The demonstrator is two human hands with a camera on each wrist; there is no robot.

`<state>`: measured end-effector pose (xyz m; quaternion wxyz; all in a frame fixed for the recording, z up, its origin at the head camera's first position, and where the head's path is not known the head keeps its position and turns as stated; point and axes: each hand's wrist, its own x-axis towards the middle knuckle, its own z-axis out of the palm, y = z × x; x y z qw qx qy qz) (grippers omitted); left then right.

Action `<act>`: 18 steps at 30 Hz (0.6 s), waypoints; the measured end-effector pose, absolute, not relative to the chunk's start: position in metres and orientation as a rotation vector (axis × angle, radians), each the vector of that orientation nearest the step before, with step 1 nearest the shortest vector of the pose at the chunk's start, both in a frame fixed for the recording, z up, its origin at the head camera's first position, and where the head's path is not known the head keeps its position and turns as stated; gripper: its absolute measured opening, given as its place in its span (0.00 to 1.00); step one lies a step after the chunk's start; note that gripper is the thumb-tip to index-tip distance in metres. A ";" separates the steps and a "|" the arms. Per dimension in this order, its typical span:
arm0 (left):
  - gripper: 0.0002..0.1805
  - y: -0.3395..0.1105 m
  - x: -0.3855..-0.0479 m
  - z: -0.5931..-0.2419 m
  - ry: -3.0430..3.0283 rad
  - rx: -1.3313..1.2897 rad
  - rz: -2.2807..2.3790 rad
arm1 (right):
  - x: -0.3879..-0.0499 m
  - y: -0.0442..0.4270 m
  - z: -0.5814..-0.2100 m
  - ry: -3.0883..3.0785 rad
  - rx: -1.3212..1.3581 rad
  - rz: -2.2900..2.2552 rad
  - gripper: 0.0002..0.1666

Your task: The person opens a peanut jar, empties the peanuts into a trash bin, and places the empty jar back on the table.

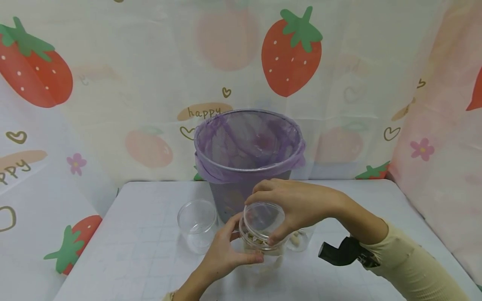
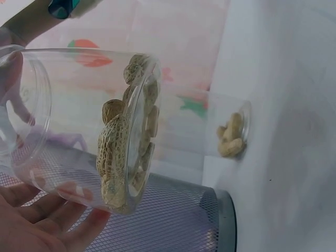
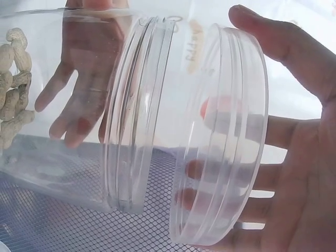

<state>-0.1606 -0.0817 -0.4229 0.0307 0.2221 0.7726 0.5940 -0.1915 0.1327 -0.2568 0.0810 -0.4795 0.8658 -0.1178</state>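
Note:
My left hand grips a clear plastic jar round its side, thumb in front and fingers behind. Peanuts in their shells lie at the bottom of this jar. Over its mouth, my right hand holds a clear screw lid by the rim. The lid is tilted, and the right wrist view shows a gap between it and the jar's threaded neck. Just right of the held jar stands another clear container with a few peanuts in it.
A mesh bin lined with a purple bag stands behind the hands. Left of them is a clear jar without a lid. All stand on a white-covered table, before a strawberry-print cloth.

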 end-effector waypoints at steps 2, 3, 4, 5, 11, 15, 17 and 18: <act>0.51 -0.082 -0.161 -0.423 2.385 0.708 1.831 | -0.192 0.133 -0.257 2.593 -1.424 -0.354 0.41; 0.50 -0.082 -0.161 -0.423 2.388 0.719 1.831 | -0.192 0.133 -0.257 2.597 -1.420 -0.355 0.41; 0.50 -0.083 -0.161 -0.423 2.390 0.729 1.832 | -0.192 0.133 -0.257 2.601 -1.413 -0.357 0.41; 0.50 -0.083 -0.161 -0.423 2.390 0.739 1.832 | -0.192 0.133 -0.257 2.605 -1.410 -0.358 0.41; 0.50 -0.083 -0.161 -0.423 2.396 0.793 1.833 | -0.192 0.134 -0.258 2.607 -1.406 -0.358 0.40; 0.50 -0.083 -0.161 -0.423 2.398 0.785 1.838 | -0.192 0.133 -0.258 2.602 -1.403 -0.362 0.40; 0.50 -0.083 -0.161 -0.423 2.395 0.767 1.841 | -0.191 0.133 -0.258 2.603 -1.401 -0.362 0.41; 0.50 -0.083 -0.161 -0.423 2.393 0.759 1.842 | -0.191 0.133 -0.258 2.603 -1.400 -0.363 0.41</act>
